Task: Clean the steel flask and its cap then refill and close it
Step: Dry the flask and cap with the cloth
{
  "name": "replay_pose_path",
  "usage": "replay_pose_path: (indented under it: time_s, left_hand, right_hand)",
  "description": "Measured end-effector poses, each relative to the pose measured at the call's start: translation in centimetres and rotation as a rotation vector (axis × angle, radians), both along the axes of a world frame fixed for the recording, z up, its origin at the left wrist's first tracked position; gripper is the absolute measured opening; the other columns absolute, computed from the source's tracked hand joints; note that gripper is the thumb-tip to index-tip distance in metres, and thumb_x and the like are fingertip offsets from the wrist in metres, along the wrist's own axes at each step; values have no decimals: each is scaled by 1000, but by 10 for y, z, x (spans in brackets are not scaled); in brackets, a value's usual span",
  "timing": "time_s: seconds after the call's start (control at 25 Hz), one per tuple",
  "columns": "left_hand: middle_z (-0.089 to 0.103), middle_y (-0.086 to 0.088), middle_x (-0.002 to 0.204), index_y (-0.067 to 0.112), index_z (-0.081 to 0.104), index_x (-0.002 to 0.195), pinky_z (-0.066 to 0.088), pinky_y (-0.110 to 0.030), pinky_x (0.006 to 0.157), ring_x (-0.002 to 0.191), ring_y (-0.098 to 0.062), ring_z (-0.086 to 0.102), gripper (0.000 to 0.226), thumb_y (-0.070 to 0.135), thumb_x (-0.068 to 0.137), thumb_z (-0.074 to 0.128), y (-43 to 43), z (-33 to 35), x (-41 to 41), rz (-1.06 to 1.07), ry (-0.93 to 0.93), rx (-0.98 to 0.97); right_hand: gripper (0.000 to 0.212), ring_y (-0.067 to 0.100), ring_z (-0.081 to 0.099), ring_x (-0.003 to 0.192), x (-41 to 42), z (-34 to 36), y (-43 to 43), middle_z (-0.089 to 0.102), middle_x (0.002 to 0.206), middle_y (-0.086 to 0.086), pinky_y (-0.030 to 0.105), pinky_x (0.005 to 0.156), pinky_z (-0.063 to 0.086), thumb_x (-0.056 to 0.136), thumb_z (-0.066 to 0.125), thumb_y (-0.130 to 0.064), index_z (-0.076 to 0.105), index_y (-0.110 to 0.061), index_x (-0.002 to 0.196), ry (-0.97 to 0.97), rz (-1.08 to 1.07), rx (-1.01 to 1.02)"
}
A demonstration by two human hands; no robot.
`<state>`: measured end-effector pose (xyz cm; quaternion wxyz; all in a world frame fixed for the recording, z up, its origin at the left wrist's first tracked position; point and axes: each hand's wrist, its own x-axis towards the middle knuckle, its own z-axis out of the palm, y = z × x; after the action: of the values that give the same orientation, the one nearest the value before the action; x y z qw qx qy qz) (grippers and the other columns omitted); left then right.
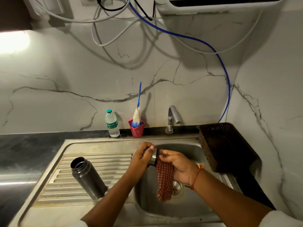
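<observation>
Hands meet over the sink basin [193,149]: your left hand [141,158] grips the steel cap [154,157], your right hand [176,163] pinches the checked cloth [164,179] against it; the open flask [87,176] stands on the drainboard [101,161].

Pink cup [137,131] holding brush [136,115], tap [172,114], brown basket [210,150], blue hose [228,89]

The flask [88,177] was dark grey steel, the cap [154,157] brighter silver. The cloth [164,181] carried a small red-and-white check. A thread [196,176] on the right wrist was orange-red. At the far wall [65,79], white marble with grey veins, the bottle [112,123] was clear with a green top and green label. The cup [136,130] was pink-red, and the brush [136,117] had a blue handle and white bristles. The basket [218,145] on the right was dark brown, patterned with small holes. The hose [226,79] was blue, the bench [24,145] dark mottled grey.
</observation>
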<state>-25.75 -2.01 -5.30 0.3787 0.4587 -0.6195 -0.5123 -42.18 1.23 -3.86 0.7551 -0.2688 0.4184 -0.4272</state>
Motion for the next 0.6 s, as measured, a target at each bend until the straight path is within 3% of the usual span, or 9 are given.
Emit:
replay_pose_path:
  time_s: [0.12,0.24,0.32,0.48,0.6]
  left_hand:
    - [66,-9,113,20,56,116,61,-34,79,95,-21,72,22,37,106,47,1,-1,15,94,134,152]
    - [65,-10,115,19,52,120,60,-34,77,99,-27,70,29,42,102,53,-4,-3,40,212,165,246]
    - [66,-11,113,19,50,123,59,-34,77,96,-25,70,42,46,94,63,-5,-4,57,256,80,212]
    - [60,2,108,21,47,124,48,-15,61,87,-10,64,57,37,83,82,-4,-9,77,281,-230,47]
    - [53,0,120,24,48,124,49,-15,68,89,-12,62,65,31,75,90,-8,-22,87,269,-404,-43]
  right_hand:
    - [32,30,62,90,3,-9,-1,67,101,18,44,86,49,94,50,-6,65,-4,123,-115,-116,23]
    - [32,34,62,94,2,-10,-8,66,108,19,46,85,51,95,48,-5,63,-8,124,-108,-280,-11]
    - [32,33,66,97,10,-8,-8,69,111,17,46,86,54,98,47,-4,62,-14,124,90,-307,-92]
    - [28,25,64,106,38,-13,-6,66,118,3,50,94,53,100,49,-15,60,-33,120,640,-254,-258]
    - [30,20,61,112,51,-18,-5,63,123,-3,49,98,51,101,50,-20,57,-32,127,839,-240,-319]
